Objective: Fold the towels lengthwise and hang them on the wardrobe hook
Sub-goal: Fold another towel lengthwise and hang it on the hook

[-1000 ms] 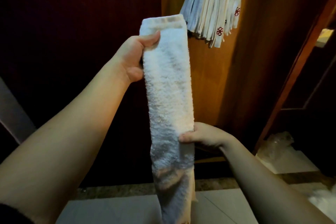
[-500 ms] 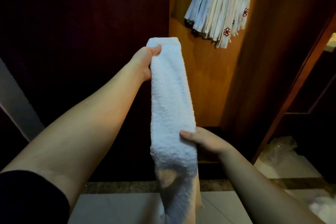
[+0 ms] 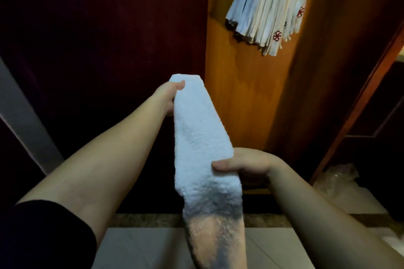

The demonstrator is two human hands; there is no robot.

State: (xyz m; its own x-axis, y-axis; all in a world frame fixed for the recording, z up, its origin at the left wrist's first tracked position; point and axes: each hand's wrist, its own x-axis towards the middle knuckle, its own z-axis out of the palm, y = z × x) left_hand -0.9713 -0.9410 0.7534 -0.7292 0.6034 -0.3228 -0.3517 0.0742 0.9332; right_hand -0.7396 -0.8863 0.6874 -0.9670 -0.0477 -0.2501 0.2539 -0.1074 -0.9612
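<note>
A white towel (image 3: 200, 135), folded into a long narrow strip, stretches between my hands in front of the wardrobe. My left hand (image 3: 167, 97) pinches its far upper end, thumb on top. Lower down, my right hand (image 3: 242, 165) grips its right edge, thumb across the front. The towel's lower end hangs down toward the floor. Several folded towels (image 3: 269, 4) with red emblems hang in a bunch at the top, inside the wardrobe; the hook itself is hidden by them.
The orange-brown wardrobe panel (image 3: 244, 98) stands behind the towel, with a dark wall to the left and a wooden door frame (image 3: 358, 102) at the right. Crumpled plastic wrap (image 3: 336, 179) lies on the tiled floor (image 3: 140, 247) at the lower right.
My left hand has come down with the towel's top end, away from the hanging bunch. My right hand keeps its grip lower on the strip. The view has tilted slightly.
</note>
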